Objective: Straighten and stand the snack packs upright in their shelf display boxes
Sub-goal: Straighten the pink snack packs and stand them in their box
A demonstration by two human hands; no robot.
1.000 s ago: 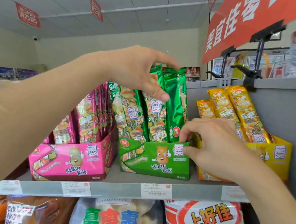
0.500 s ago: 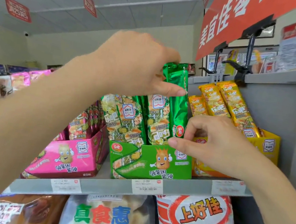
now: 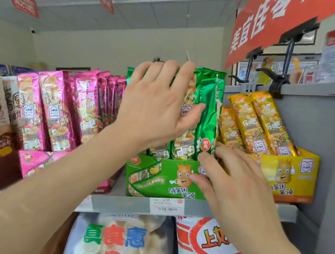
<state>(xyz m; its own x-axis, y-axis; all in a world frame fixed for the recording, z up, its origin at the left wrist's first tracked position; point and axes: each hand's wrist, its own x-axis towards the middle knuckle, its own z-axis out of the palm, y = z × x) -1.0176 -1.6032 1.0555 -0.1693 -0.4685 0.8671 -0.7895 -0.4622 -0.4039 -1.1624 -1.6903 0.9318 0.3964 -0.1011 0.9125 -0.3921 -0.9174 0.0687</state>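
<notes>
And the pinch is off: half a second ago the left hand had one pack between thumb and fingertips, now it lies flat, fingers straight and spread, palm pressed against the fronts of the shiny green foil snack packs, thumb laid across one of them. The packs stand tall and close together in the green cardboard display box, which sits at the front edge of the grey metal shelf, between its neighbours. The right hand has dropped from the packs' middles to the box's right front corner, and its fingers are nearly straight, tips touching the foot of the rightmost green pack and the box face, with no closed grip showing. That reads as a squaring-up, top hand pushing the row back and together, bottom hand steadying the box, so the green row looks close to finished. Still to do, by the look of it: the yellow foil packs lean over to the left in the yellow cardboard box, and the pink foil packs in the pink cardboard box tilt as well. One risk when the palm lifts is that the slick foil slides and the row fans out again.
</notes>
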